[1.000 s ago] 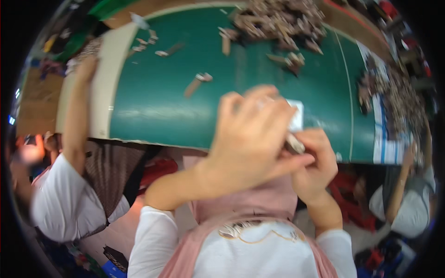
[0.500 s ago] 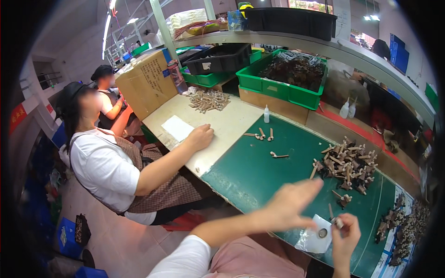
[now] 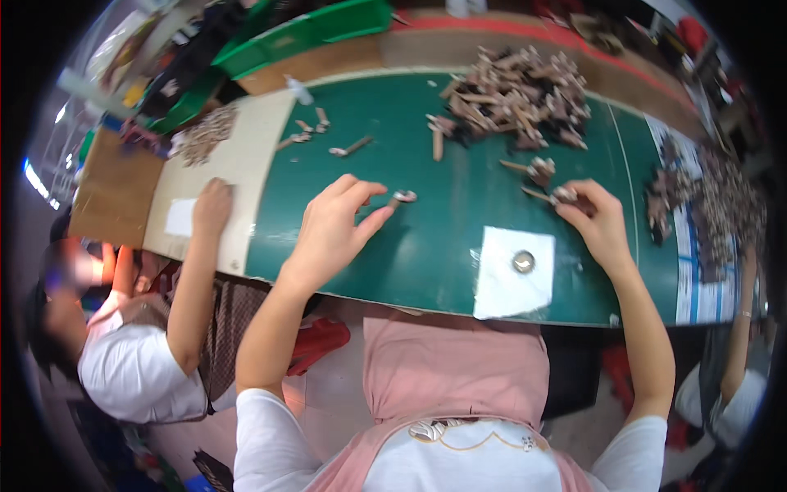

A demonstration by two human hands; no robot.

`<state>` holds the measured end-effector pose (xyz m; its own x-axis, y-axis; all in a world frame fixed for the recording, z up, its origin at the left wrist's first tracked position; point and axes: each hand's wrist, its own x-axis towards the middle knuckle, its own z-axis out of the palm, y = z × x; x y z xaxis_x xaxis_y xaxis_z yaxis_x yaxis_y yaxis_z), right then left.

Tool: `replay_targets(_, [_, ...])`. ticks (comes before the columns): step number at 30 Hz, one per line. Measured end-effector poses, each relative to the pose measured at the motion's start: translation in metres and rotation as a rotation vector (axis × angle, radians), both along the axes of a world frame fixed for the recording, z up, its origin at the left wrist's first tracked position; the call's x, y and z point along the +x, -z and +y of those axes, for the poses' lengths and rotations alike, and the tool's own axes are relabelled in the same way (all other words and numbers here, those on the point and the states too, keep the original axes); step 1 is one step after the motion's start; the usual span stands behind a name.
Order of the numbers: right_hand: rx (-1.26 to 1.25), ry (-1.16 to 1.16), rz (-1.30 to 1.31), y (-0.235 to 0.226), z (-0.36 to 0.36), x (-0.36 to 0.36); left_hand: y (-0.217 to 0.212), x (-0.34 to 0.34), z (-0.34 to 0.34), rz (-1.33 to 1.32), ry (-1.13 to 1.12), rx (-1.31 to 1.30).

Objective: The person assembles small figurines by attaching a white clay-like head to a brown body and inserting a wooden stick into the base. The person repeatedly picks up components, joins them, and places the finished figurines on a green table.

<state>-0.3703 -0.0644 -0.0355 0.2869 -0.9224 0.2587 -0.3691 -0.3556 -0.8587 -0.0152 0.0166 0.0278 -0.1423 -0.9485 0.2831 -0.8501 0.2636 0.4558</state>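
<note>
At the middle of the green table, my left hand (image 3: 336, 225) has a small brown stick piece with a pale, knobbly end (image 3: 404, 197) at its thumb and fingertips; the grip is partly blurred. My right hand (image 3: 594, 217) pinches a similar stick piece (image 3: 564, 195), its thin brown stick pointing left. Just beyond that lies another stick piece (image 3: 539, 170) with a dark, bushy end. Between my hands, nearer to me, is a white sheet in clear plastic (image 3: 496, 283), bearing a small round metal-rimmed dish (image 3: 523, 261).
A large pile of stick pieces (image 3: 516, 98) stands at the back, with another pile (image 3: 725, 201) at the right. Several loose pieces (image 3: 351, 148) lie at the left. A co-worker's hand (image 3: 213, 205) rests on the pale board (image 3: 254, 156). Green bins (image 3: 307, 33) stand behind.
My view has swung down toward the table and my lap. My left hand has moved away from the white sheet to the left; my right hand has moved farther forward with its stick piece.
</note>
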Motion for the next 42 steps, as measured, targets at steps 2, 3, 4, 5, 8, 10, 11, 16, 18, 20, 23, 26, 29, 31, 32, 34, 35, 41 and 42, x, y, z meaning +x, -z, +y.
replay_targets(2, [-0.069, 0.023, 0.102, -0.004, -0.004, 0.001, 0.023, -0.009, -0.001, 0.06, -0.028, -0.033])
replay_targets(3, [-0.023, 0.028, 0.119, -0.003, -0.008, -0.004, 0.025, -0.019, -0.006, 0.042, -0.056, -0.052])
replay_targets(4, [0.025, 0.032, 0.135, -0.001, -0.01, -0.008, 0.026, -0.029, -0.012, 0.024, -0.085, -0.071])
replay_targets(5, [0.046, 0.041, 0.149, -0.009, -0.01, -0.005, 0.025, -0.033, -0.017, -0.025, -0.104, -0.085])
replay_targets(8, [-0.018, 0.036, 0.12, -0.01, -0.003, -0.008, 0.03, -0.027, -0.024, -0.048, -0.098, 0.043])
replay_targets(10, [-0.06, 0.068, 0.055, -0.014, 0.013, -0.021, 0.033, -0.027, -0.02, 0.065, -0.102, 0.094])
replay_targets(11, [-0.123, 0.134, 0.126, -0.017, 0.023, -0.031, 0.037, -0.029, -0.014, -0.113, 0.017, -0.18])
replay_targets(16, [-0.201, 0.741, 0.203, -0.035, 0.038, -0.111, 0.038, -0.042, 0.009, -0.161, 0.15, -0.306])
replay_targets(18, [-0.321, 0.788, 0.643, -0.037, 0.02, -0.147, 0.028, -0.05, 0.005, -0.034, 0.064, -0.057])
replay_targets(20, [-0.413, 0.722, 0.874, -0.032, 0.003, -0.141, 0.021, -0.039, -0.002, 0.083, -0.03, 0.209])
replay_targets(23, [-0.362, 0.628, 1.097, -0.03, -0.012, -0.121, 0.015, -0.036, -0.005, 0.033, 0.065, 0.211])
replay_targets(26, [-0.525, 0.518, 0.919, -0.02, -0.019, -0.116, 0.003, -0.07, 0.009, 0.174, 0.221, 0.177])
replay_targets(29, [-0.275, 0.309, 0.446, -0.04, 0.012, -0.09, -0.006, -0.114, 0.026, 0.233, 0.322, 0.25])
replay_targets(31, [-0.092, 0.231, 0.291, -0.054, 0.042, -0.073, -0.005, -0.133, 0.027, 0.195, 0.341, 0.231])
replay_targets(32, [-0.098, 0.212, 0.29, -0.058, 0.053, -0.068, -0.004, -0.139, 0.024, 0.127, 0.385, 0.15])
replay_targets(34, [-0.082, 0.206, 0.292, -0.061, 0.065, -0.062, -0.001, -0.142, 0.021, 0.007, 0.45, 0.08])
replay_targets(35, [-0.06, 0.224, 0.29, -0.058, 0.071, -0.061, 0.0, -0.142, 0.019, -0.048, 0.477, 0.091])
replay_targets(41, [-0.05, 0.298, 0.246, -0.027, 0.084, -0.065, 0.002, -0.149, 0.017, -0.176, 0.486, 0.102])
replay_targets(42, [0.017, 0.29, -0.008, -0.025, 0.088, -0.062, 0.0, -0.149, 0.017, -0.178, 0.482, 0.101])
